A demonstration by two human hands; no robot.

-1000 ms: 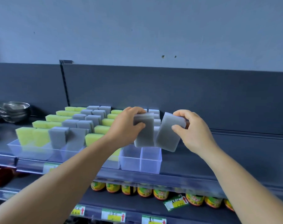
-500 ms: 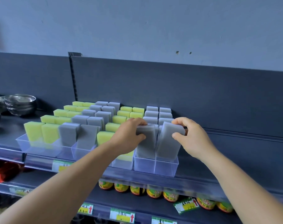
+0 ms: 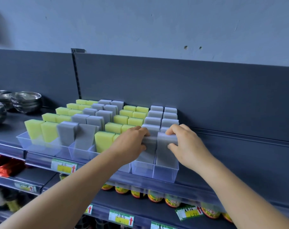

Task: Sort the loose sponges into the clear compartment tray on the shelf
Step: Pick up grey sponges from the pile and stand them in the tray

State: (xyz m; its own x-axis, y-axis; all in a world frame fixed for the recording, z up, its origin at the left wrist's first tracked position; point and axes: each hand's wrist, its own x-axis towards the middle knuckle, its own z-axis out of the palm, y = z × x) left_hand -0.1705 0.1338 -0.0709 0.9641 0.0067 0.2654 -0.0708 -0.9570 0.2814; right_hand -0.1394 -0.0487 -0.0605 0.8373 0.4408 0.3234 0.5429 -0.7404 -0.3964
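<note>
A clear compartment tray [image 3: 163, 174] sits on the dark shelf, filled with upright yellow sponges [image 3: 104, 142] and grey sponges [image 3: 154, 120] in rows. My left hand [image 3: 132, 144] grips the top of a grey sponge [image 3: 148, 153] standing in the front compartment second from the right. My right hand [image 3: 185, 144] grips the top of another grey sponge [image 3: 165, 156] standing in the front right compartment. Both sponges reach down inside the tray walls.
Stacked metal bowls [image 3: 25, 100] stand at the left on the same shelf. The shelf's back panel [image 3: 190, 90] rises behind the tray. Below are jars [image 3: 171, 201] and price labels [image 3: 64, 166] on the shelf edges. A red packet [image 3: 5, 165] lies lower left.
Both hands have lowered the two grey sponges from above the tray down into the two front right compartments. The view has moved closer to the shelf.
</note>
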